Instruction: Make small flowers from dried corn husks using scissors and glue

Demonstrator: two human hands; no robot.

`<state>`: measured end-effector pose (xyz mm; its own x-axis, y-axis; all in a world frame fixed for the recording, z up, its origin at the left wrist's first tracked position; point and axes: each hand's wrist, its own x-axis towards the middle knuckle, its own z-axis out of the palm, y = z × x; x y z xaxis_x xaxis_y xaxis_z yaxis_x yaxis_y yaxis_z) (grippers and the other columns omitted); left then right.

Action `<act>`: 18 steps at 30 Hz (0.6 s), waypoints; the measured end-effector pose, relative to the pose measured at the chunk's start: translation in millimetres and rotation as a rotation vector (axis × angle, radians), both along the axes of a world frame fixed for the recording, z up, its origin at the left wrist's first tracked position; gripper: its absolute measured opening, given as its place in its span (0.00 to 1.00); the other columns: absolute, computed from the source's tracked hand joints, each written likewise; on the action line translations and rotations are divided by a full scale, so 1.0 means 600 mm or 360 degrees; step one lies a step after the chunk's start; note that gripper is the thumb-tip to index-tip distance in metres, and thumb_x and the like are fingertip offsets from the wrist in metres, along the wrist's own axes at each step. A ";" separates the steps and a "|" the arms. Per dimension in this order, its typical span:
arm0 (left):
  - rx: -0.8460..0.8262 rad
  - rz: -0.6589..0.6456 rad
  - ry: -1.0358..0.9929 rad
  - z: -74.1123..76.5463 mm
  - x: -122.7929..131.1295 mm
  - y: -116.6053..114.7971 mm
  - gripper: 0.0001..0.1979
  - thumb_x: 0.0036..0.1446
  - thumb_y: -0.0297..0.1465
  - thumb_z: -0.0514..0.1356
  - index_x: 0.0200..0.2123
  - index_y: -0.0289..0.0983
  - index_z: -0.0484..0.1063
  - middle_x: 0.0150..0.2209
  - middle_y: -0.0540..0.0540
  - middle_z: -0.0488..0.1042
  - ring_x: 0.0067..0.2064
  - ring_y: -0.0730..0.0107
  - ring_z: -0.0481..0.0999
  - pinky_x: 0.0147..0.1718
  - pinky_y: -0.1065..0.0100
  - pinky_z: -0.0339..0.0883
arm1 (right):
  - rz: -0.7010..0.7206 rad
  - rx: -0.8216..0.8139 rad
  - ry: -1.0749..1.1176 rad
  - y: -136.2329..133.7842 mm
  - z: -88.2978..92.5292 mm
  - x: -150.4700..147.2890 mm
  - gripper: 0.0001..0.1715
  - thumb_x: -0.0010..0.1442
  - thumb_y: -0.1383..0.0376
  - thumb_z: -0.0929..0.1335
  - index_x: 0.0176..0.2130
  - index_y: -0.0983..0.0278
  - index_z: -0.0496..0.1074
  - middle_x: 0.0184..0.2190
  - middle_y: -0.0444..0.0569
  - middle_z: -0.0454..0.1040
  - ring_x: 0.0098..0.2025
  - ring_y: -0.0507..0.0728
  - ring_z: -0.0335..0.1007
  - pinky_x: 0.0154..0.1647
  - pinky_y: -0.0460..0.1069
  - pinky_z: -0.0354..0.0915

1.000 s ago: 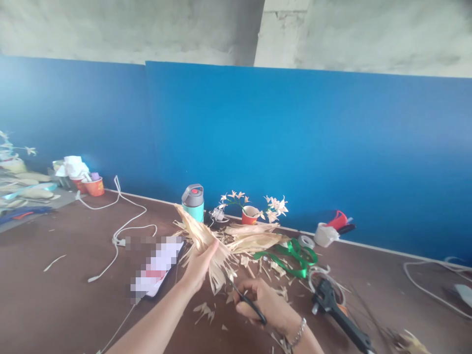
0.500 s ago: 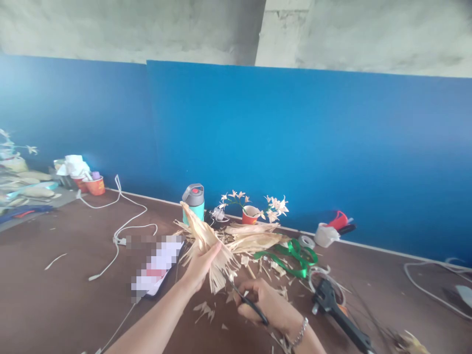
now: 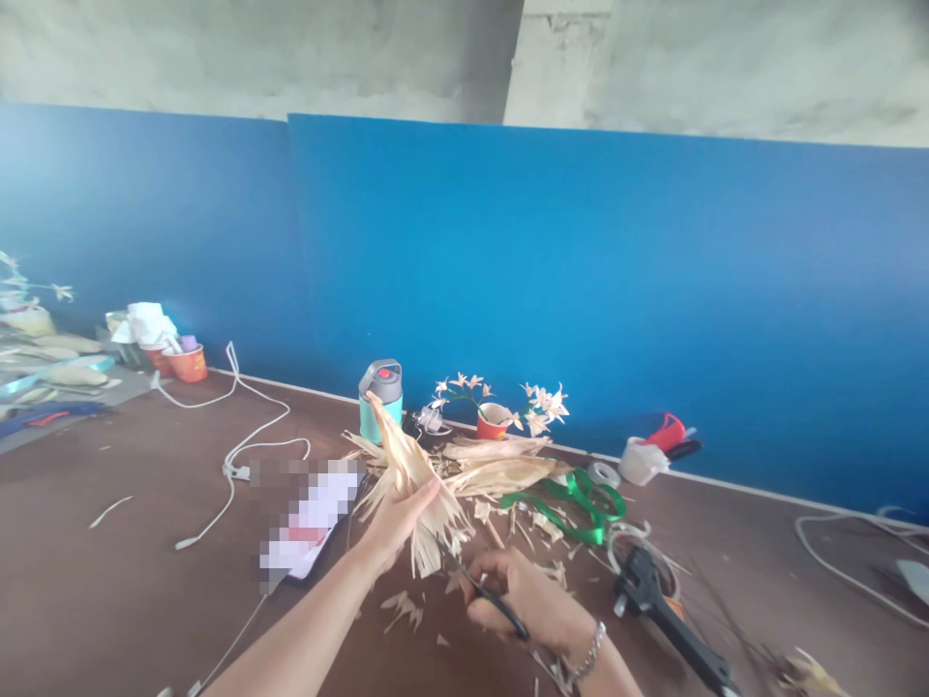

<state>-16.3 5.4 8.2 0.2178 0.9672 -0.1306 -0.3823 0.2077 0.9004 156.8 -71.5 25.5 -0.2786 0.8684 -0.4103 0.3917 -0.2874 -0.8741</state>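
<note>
In my left hand (image 3: 396, 523) is a pale dried corn husk (image 3: 401, 453), pinched around its middle, with its narrow end pointing up and its lower edge cut into a fringe of strips. My right hand (image 3: 533, 595) is closed around dark-handled scissors (image 3: 500, 612). Their blades point up and left into the fringe; the exact spot of contact is too small to make out. Small husk scraps (image 3: 404, 608) lie on the brown table (image 3: 145, 600) below. Behind the hands is a heap of more husks (image 3: 500, 474).
A turquoise bottle (image 3: 369, 418) and a red cup (image 3: 492, 422) with pale flowers stand by the blue partition (image 3: 581, 271). Green ribbon (image 3: 599, 508) and a black clamp-like tool (image 3: 668, 620) lie right. Left are a phone (image 3: 312, 528) and white cable (image 3: 232, 455).
The husk in my left hand has swung slightly to the right. The scissor blades now reach further left into the fringe, and the small pale piece at their tip no longer shows.
</note>
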 end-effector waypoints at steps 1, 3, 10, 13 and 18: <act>-0.0004 0.0000 0.0000 0.000 0.001 -0.001 0.18 0.44 0.38 0.67 0.37 0.33 0.76 0.37 0.40 0.80 0.38 0.60 0.78 0.37 0.68 0.70 | -0.0005 0.0005 0.0003 0.000 -0.001 0.000 0.07 0.42 0.69 0.66 0.28 0.66 0.69 0.16 0.38 0.63 0.15 0.44 0.53 0.12 0.39 0.49; -0.0007 0.0005 0.0005 0.002 0.002 -0.002 0.17 0.43 0.38 0.67 0.36 0.33 0.76 0.36 0.40 0.80 0.38 0.60 0.79 0.36 0.68 0.71 | 0.0003 0.0019 -0.0003 0.000 -0.002 0.000 0.08 0.43 0.69 0.66 0.29 0.65 0.69 0.17 0.38 0.63 0.16 0.45 0.55 0.13 0.39 0.50; -0.0001 0.0037 0.0030 0.011 0.004 -0.008 0.17 0.42 0.38 0.68 0.34 0.34 0.76 0.33 0.42 0.80 0.36 0.60 0.79 0.35 0.67 0.71 | 0.0023 0.0011 0.0046 0.001 -0.005 -0.001 0.05 0.43 0.70 0.67 0.27 0.66 0.68 0.16 0.37 0.61 0.15 0.44 0.50 0.14 0.40 0.49; -0.0009 0.0032 0.0027 0.013 0.005 -0.008 0.17 0.42 0.38 0.67 0.35 0.34 0.77 0.32 0.42 0.80 0.35 0.60 0.79 0.34 0.68 0.70 | 0.0032 0.0029 0.0046 0.001 -0.006 0.000 0.06 0.43 0.70 0.67 0.27 0.66 0.68 0.15 0.37 0.61 0.15 0.44 0.50 0.15 0.41 0.48; -0.0033 0.0025 0.0041 0.018 0.005 -0.010 0.17 0.42 0.38 0.68 0.35 0.34 0.76 0.32 0.44 0.80 0.35 0.62 0.79 0.32 0.70 0.70 | 0.0031 0.0045 0.0014 0.001 -0.003 -0.001 0.05 0.42 0.71 0.66 0.26 0.66 0.68 0.15 0.36 0.60 0.15 0.43 0.49 0.13 0.40 0.47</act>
<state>-13.5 -0.8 18.9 0.1990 0.9675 -0.1560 -0.3621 0.2205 0.9057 156.0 -70.8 24.0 -0.2988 0.8741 -0.3831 0.3893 -0.2549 -0.8852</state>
